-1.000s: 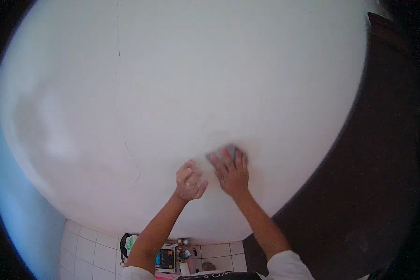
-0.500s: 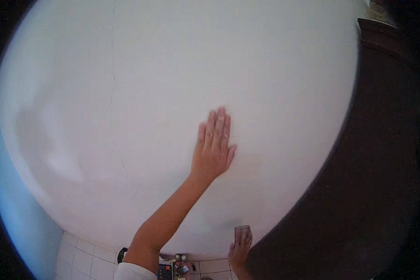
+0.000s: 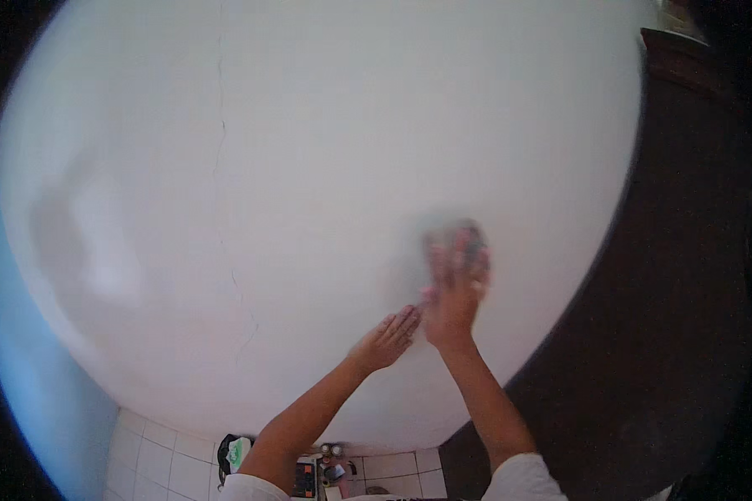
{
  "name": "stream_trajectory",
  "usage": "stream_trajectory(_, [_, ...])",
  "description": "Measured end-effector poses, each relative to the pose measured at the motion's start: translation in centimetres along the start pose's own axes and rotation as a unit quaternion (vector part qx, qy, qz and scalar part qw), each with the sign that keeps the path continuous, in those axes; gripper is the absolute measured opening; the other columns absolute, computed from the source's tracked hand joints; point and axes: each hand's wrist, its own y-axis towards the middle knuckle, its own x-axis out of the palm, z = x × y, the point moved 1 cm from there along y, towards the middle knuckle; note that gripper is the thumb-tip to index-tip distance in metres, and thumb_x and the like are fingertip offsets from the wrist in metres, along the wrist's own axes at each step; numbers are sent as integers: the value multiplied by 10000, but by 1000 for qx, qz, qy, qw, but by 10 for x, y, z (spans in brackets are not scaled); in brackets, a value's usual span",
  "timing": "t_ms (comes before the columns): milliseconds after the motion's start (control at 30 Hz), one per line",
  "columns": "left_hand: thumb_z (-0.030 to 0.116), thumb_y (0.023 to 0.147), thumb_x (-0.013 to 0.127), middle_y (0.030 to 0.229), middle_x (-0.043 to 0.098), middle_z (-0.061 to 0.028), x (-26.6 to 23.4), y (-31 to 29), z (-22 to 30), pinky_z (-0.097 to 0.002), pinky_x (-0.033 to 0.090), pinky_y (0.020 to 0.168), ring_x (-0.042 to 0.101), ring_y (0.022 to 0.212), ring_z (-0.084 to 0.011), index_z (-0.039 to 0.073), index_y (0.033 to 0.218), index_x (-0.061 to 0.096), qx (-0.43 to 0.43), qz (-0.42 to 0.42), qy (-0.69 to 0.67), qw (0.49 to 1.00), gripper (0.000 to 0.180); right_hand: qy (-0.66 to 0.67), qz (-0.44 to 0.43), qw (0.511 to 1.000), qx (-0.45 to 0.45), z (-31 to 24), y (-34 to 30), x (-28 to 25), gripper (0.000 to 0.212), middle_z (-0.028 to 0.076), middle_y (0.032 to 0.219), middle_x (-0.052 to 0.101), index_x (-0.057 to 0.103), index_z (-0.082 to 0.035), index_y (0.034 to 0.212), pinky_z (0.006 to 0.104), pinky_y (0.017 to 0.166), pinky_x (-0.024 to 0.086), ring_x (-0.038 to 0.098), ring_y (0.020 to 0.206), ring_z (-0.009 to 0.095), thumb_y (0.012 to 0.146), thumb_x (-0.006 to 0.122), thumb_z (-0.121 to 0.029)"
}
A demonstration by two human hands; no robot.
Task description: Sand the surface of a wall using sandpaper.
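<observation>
Wall: my white wall (image 3: 309, 167) fills most of the view; it is smooth, matt and painted, with a thin crack (image 3: 222, 159) running down it left of my hands.
Right hand: my right hand (image 3: 453, 292) lies flat against the wall, fingers spread a little and pressing on a small grey pad (image 3: 470, 235).
Pad: it looks like a dull, flat block, perhaps a sanding piece; only its upper edge shows past my fingertips, and motion blur hides its texture.
Left hand: my left hand (image 3: 386, 341) rests on the wall just beside my right wrist, fingers straight and close together, holding nothing that I can see.
Door: a dark brown wooden surface (image 3: 668, 292), smooth and plain, stands right of the wall, close to my right arm.
Floor: pale square tiles (image 3: 154, 455) with grey joints lie far below me.
Things below: a dark bag with something green in it (image 3: 236, 452) sits on the tiles, and a cluster of small tins and tools (image 3: 326, 472) lies between my forearms; too small to tell what each is.
Sleeves: white cloth (image 3: 518, 480) covers my upper arms.
</observation>
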Motion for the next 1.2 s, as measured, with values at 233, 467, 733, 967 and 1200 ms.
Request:
stream_trajectory(233, [434,1000,320,1570,261,-92,-9,-42,-10,-438,92,1183,218,1456,-258,55,1496,297,30,-54,47,997,625,26,-55,992,-110,-37,69,22,732,55,1603,161,312,-370,1488,556,1145,195,172,1441,408,844,650,-290])
stream_trajectory(467, [406,997,369,1547,306,-118,4,-87,-26,-439,165,1163,261,1437,-293,39,1464,359,34,-24,-10,999,594,-41,233,940,246,47,44,26,702,124,1600,131,216,-244,1534,529,1176,114,117,1456,390,919,530,-112])
stream_trajectory(733, [316,961,399,1497,377,-134,27,-144,-69,-463,267,1132,331,1400,-281,31,1392,448,46,2,-45,998,519,-22,98,956,274,-106,-124,167,719,229,1584,84,266,-173,1520,584,1152,107,73,1446,463,869,570,-212])
stream_trajectory(967, [255,922,462,1391,461,-142,39,-207,-105,-463,341,1089,384,1347,-287,40,1263,498,42,41,-48,997,405,-20,-1,998,55,-144,-43,150,710,138,1590,166,310,-137,1497,565,1157,137,130,1433,462,856,601,-235])
stream_trajectory(1200, [259,922,476,1397,445,-148,60,-270,-142,-488,357,1074,386,1333,-287,52,1265,481,45,37,-45,997,400,49,239,870,429,-65,-136,203,690,147,1600,105,174,-104,1533,475,1194,35,34,1479,333,918,487,-102])
